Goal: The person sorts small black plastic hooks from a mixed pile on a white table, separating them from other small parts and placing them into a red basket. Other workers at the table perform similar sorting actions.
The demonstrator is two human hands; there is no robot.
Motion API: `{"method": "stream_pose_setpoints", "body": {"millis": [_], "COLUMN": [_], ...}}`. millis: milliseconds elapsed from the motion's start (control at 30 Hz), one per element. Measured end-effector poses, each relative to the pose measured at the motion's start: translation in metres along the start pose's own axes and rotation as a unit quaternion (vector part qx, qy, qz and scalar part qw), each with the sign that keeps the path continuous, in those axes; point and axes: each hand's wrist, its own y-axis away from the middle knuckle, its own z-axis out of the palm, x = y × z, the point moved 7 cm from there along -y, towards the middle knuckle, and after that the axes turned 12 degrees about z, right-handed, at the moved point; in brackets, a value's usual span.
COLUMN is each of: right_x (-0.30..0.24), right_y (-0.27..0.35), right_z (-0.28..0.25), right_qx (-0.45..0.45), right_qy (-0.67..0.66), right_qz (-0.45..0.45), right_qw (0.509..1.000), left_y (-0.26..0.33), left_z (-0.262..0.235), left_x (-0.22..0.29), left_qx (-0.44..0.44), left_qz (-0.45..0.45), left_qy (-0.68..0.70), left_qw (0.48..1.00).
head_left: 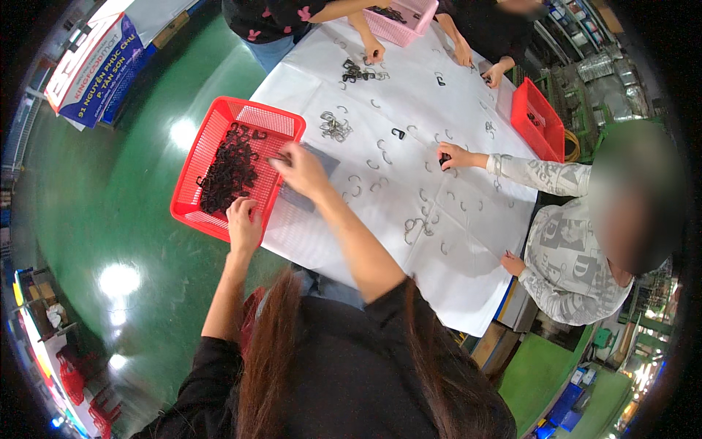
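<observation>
A red plastic basket (291, 121) at the table's left edge holds a heap of small black hook-shaped pieces (230, 172). At the basket's near side, my left hand (245, 222) has its fingers curled together; what they pinch, if anything, is too small to make out. My right hand (301, 170) is over the basket's right rim, slightly smeared by motion. Its fingertips are closed on a small dark piece, apparently one of the black hooks. Beneath the right forearm lies a grey flat sheet (298, 199) on the white table cover (358, 245).
Loose curved pieces (336, 126) are scattered over the table, with one black hook (398, 133) among them. A co-worker's hand (455, 156) grips something dark at the right. Other people's hands (374, 50) work at the far side. A pink basket (398, 31) and another red basket (540, 132) stand beyond.
</observation>
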Motion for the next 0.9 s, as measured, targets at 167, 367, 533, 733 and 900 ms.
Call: {"method": "stream_pose_setpoints", "body": {"millis": [167,367,533,733,900], "right_x": [-0.09,0.059,0.277,0.389,0.375], "right_y": [-0.027,-0.009,0.139,0.279,0.283], "right_z": [0.041,-0.013,-0.113,-0.125,-0.127], "right_qx": [0.04,0.177,0.44,0.333,0.262], "right_qy": [-0.038,-0.134,0.062,0.137,0.178], "right_qz": [-0.147,-0.048,0.24,0.559,0.549], "right_qw": [0.988,0.974,0.863,0.747,0.774], "left_y": [0.008,0.006,-0.033,-0.169,-0.237], "left_z": [-0.005,0.054,0.143,0.259,0.3], "left_x": [0.054,0.082,0.09,0.036,0.032], "left_qx": [0.04,-0.018,-0.054,-0.011,-0.037], "left_qz": [0.062,0.139,0.188,0.126,0.181], "left_qy": [0.016,0.108,0.194,0.026,-0.062], "left_qw": [0.997,0.984,0.961,0.992,0.981]}}
